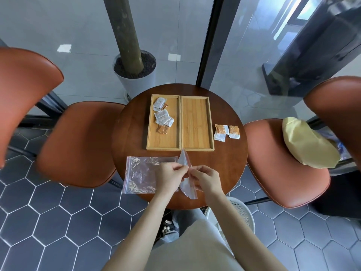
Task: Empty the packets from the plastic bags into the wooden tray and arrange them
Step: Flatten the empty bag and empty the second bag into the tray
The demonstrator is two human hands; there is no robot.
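Head view: my left hand and right hand pinch a clear zip plastic bag with closed fingers above the round brown tabletop. Just beyond, the left bamboo wooden tray holds white-and-orange packets; the right bamboo tray is beside it, touching.

Head camera looks steeply down, close above table.

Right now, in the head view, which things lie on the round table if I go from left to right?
flat plastic bag → left wooden tray holding a heap of packets → right wooden tray, bare → three loose packets on the table. The second bag, held in both hands, overlaps the middle, so it is left out.
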